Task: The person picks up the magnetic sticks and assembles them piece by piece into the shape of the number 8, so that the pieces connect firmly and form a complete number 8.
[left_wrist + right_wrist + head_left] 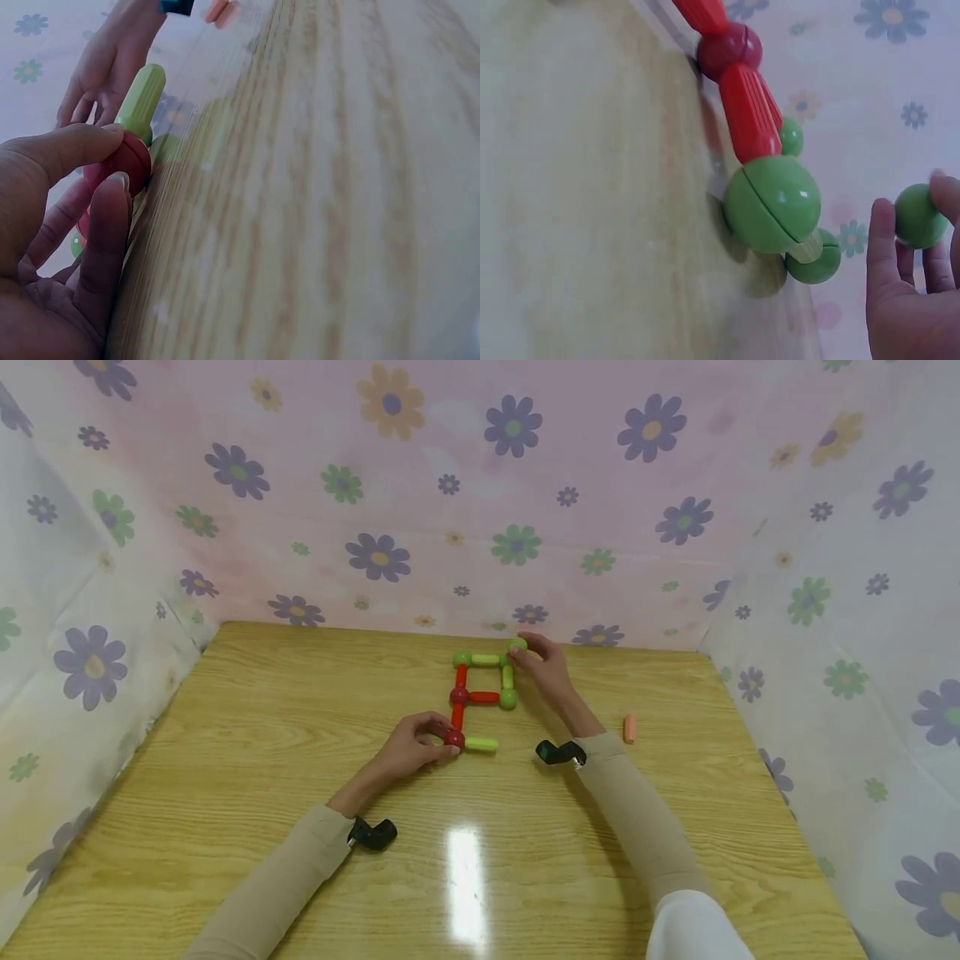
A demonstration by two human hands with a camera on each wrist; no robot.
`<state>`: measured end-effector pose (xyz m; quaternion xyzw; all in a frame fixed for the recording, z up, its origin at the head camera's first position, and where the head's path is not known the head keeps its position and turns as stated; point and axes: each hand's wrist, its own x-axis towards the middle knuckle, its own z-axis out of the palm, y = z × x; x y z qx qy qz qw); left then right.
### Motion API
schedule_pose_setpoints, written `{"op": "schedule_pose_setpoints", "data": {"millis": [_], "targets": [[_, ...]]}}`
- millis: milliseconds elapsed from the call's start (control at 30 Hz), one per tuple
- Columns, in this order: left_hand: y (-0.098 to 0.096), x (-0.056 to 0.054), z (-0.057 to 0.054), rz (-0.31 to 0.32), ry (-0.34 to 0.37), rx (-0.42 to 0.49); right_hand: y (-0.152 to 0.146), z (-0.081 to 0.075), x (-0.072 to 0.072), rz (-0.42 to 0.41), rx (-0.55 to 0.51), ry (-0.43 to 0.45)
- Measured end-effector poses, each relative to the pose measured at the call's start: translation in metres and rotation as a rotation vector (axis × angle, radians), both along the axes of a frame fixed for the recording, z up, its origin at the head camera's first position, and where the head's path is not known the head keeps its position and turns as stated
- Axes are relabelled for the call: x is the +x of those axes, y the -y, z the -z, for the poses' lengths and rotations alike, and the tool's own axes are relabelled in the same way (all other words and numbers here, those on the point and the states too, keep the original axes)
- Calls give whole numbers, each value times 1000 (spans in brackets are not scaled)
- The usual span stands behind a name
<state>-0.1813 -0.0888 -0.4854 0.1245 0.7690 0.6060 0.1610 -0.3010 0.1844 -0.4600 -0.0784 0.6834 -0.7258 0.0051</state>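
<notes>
A flat frame of ball-and-rod toy pieces lies toward the back of the table. Its near corner is a red ball [454,739], which my left hand [405,748] pinches between thumb and fingers. From that ball a lime rod [141,97] sticks out to the right. Red rods and a middle red ball [459,696] lead to a square with green balls [772,204] at its other corners. My right hand [549,670] holds a loose green ball [919,216] in its fingertips, near the square's far right corner and apart from the frame in the right wrist view.
A salmon-coloured rod [630,729] lies by itself on the wooden table [300,718], right of my right wrist. Flower-print cloth [442,510] hangs along the table's back and both sides. Each wrist wears a small black camera mount [372,833].
</notes>
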Motion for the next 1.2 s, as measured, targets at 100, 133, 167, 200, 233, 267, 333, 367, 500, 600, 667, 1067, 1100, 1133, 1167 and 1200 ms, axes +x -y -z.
{"op": "schedule_pose_setpoints", "data": {"millis": [100,133,167,200,233,267,333,367,500,600,667,1067,1100,1133,1167,1200], "targets": [[0,1,0,-3,1,-2,-6,1,12,-25,98,-14],[0,1,0,-4,6,-2,-7,1,17,-34,118,-14],[1,1,0,-3,6,-3,-9,1,22,-49,116,-5],[1,1,0,0,8,-3,-11,1,27,-68,104,5],[1,1,0,1,7,-3,-12,1,32,-88,84,13],[1,1,0,1,7,-3,-13,1,37,-105,74,20],[2,1,-1,-3,8,-2,-16,0,46,-139,63,32],[2,1,-1,-4,5,-2,-17,-1,51,-152,62,36],[2,0,-1,-3,5,-7,-23,-1,66,-190,180,33],[2,1,-1,1,9,-12,-26,0,75,-231,246,50],[2,0,-1,1,8,-12,-28,0,81,-259,265,67],[0,-1,-2,4,-13,-10,-42,7,103,-383,342,149],[0,-1,-1,6,-12,-8,-42,7,104,-384,349,149],[1,-1,-1,7,-8,-6,-43,7,105,-383,357,146],[1,-1,-1,8,-3,-2,-43,8,105,-381,365,139],[1,-2,0,7,3,1,-44,9,105,-381,369,136]]}}
